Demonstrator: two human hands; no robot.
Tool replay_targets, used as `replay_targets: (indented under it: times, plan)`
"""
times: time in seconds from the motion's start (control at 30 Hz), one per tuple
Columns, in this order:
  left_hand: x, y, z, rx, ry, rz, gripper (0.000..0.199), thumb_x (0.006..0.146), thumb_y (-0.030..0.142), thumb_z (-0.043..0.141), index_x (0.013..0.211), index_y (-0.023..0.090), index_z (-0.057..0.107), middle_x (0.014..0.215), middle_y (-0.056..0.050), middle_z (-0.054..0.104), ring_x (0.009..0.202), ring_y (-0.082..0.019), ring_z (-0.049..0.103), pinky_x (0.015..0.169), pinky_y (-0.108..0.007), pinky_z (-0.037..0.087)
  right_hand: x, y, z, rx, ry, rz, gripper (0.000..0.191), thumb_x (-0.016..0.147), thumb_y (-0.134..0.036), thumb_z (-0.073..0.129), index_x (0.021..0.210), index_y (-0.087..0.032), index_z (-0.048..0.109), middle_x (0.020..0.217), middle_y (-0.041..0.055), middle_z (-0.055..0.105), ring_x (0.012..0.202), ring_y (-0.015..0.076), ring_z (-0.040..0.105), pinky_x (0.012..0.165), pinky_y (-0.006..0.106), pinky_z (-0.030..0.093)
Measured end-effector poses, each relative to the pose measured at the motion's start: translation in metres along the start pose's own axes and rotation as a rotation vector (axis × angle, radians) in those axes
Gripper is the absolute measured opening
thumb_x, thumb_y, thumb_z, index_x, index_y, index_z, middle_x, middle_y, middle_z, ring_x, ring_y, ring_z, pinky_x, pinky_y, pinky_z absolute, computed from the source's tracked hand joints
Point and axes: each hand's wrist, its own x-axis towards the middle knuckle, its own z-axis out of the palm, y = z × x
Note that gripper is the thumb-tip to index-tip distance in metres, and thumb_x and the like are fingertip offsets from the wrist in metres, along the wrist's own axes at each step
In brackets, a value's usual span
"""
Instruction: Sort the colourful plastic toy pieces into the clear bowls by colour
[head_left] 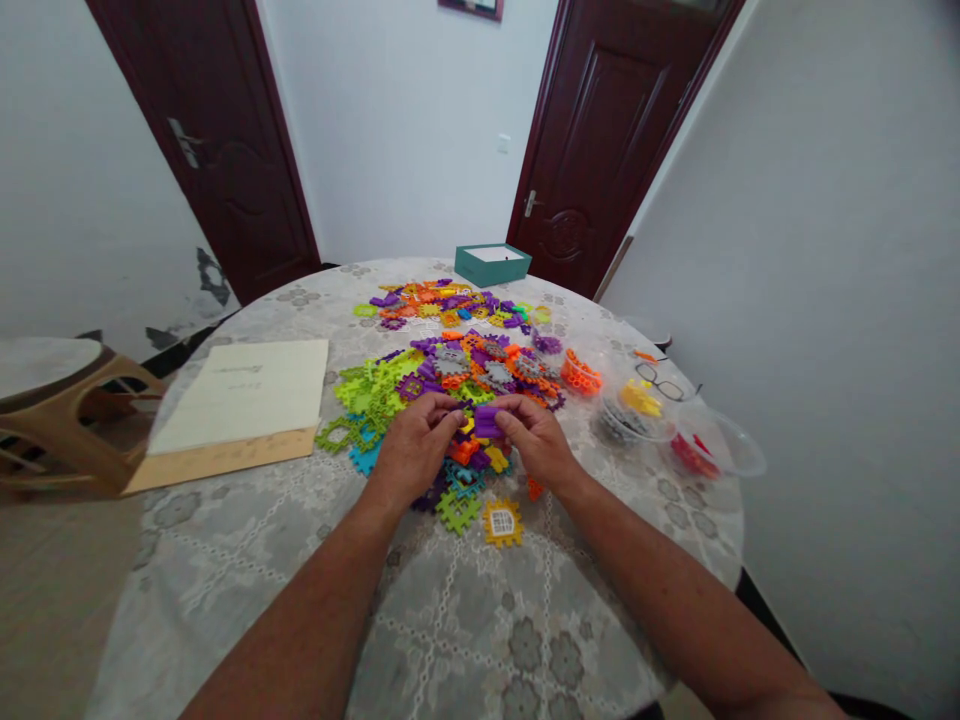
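Both hands are over a heap of colourful plastic building pieces [390, 385] in the middle of the table. My right hand [534, 440] pinches a purple plastic piece [487, 422] between thumb and fingers. Close to its left, my left hand [421, 440] has thumb and fingertips pressed together; whatever lies between them is too small and dark to name. Below the hands lie a green square piece [457, 512] and a yellow square piece [502, 523] with a white printed centre. Grey gear pieces [452, 361] rest on top of the heap.
A second pile of pieces [450, 302] lies farther back, before a green box [491, 265]. To the right stand clear tubs with orange rings [581, 375], grey and yellow parts [640, 398], and red parts [695, 455], near eyeglasses [660, 380]. An open paper folder [244, 395] lies left.
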Motion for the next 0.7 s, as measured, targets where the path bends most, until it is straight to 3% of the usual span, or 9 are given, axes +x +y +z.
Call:
replay_targets:
  times: [0.13,0.23,0.37,0.53,0.7]
  plan:
    - [-0.001,0.003,0.000,0.027,-0.054,0.049,0.028,0.095,0.046,0.058,0.105,0.024,0.071,0.093,-0.004,0.076,0.081,-0.021,0.073,0.072,-0.032,0.058,-0.001,0.000,0.006,0.001,-0.049,0.023,0.030,0.091,-0.053,0.071,0.102,-0.025,0.066,0.080,0.0003,0.070,0.061,0.0141,0.063,0.051,0.025,0.049]
    - [-0.002,0.004,0.001,-0.008,-0.085,0.033,0.031,0.095,0.048,0.057,0.107,0.025,0.073,0.096,-0.005,0.077,0.080,-0.022,0.073,0.070,-0.033,0.060,0.000,0.002,0.006,0.057,-0.065,0.060,0.031,0.089,-0.054,0.072,0.097,-0.025,0.064,0.067,-0.0029,0.066,0.052,0.0138,0.060,0.050,0.026,0.050]
    - [-0.003,0.009,0.002,-0.073,-0.129,0.025,0.035,0.095,0.050,0.058,0.113,0.024,0.073,0.106,-0.007,0.077,0.082,-0.022,0.075,0.068,-0.033,0.061,0.001,-0.003,-0.001,0.039,-0.058,0.053,0.033,0.087,-0.054,0.073,0.096,-0.023,0.064,0.067,-0.0032,0.066,0.051,0.0129,0.059,0.049,0.025,0.049]
    - [-0.002,0.016,-0.008,-0.073,0.085,-0.009,0.033,0.093,0.047,0.062,0.110,0.020,0.072,0.091,-0.005,0.076,0.075,-0.020,0.073,0.065,-0.030,0.060,0.026,-0.026,-0.039,-0.157,0.116,0.013,0.033,0.088,-0.053,0.070,0.095,-0.021,0.065,0.063,-0.0034,0.062,0.049,0.0123,0.056,0.048,0.024,0.045]
    - [0.001,0.017,-0.017,-0.225,0.329,-0.018,0.028,0.090,0.043,0.064,0.101,0.018,0.070,0.082,-0.001,0.072,0.058,-0.014,0.065,0.054,-0.026,0.055,0.091,-0.046,-0.102,-0.592,0.397,-0.031,0.032,0.091,-0.049,0.064,0.095,-0.018,0.068,0.068,0.0013,0.068,0.054,0.0144,0.059,0.053,0.025,0.045]
